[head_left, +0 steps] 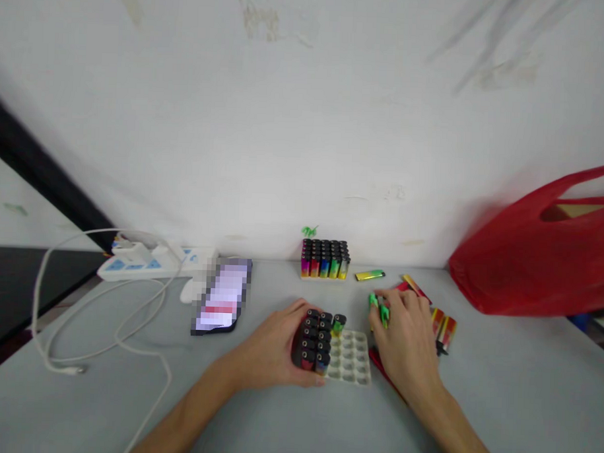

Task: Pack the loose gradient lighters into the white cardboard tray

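My left hand (pixel 274 350) curls around two columns of upright lighters (pixel 316 339) with black tops, standing in the left part of a white plastic tray (pixel 349 357). A single green lighter (pixel 338 325) stands in the tray's back row beside them; the other pockets hold nothing. To the right of the tray, my right hand (pixel 406 336) is closed on green lighters (pixel 380 308), partly covered by the fingers. Under and around that hand lie loose red and yellow lighters (pixel 444 327), some half hidden by it.
A full block of multicoloured lighters (pixel 325 259) stands by the wall, with a yellow-green lighter (pixel 370 275) lying beside it. On the left are a phone (pixel 223 296), a power strip (pixel 149 264) and a white cable (pixel 122 336). A red bag (pixel 533 254) sits at the right.
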Demonstrator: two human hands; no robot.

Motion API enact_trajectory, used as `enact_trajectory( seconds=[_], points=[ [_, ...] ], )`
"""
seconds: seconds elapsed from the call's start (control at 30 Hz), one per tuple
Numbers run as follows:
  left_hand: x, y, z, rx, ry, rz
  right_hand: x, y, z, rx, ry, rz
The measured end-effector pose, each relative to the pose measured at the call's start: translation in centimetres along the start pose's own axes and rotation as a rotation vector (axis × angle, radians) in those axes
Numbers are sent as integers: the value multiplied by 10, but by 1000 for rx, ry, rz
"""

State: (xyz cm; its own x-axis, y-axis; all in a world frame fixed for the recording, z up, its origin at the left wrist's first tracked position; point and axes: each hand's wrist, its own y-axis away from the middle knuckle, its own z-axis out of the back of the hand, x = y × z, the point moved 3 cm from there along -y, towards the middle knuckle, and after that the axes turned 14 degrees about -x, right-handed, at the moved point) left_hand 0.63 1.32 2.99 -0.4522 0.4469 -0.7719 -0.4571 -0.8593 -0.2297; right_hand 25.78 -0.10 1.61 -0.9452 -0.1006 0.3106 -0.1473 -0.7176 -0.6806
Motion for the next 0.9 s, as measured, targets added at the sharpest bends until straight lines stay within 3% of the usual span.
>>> enact_trajectory(
  seconds=[0.13,0.33,0.5,0.7,0.9],
  points=[
    [0,-1,0,0,-15,-12,-13,5,-8,-12,176,32],
    [1,-2,1,-3,-55,-4,-13,10,-16,24,45,27],
    [2,1,-1,27,123,50,-2,6,-12,66,-104,-24],
    [5,2,-7,35,145,121,11,-3,4,195,-594,-325],
    [5,2,-7,28,119,123,17,-2,1,330,-1054,-673]
  ],
)
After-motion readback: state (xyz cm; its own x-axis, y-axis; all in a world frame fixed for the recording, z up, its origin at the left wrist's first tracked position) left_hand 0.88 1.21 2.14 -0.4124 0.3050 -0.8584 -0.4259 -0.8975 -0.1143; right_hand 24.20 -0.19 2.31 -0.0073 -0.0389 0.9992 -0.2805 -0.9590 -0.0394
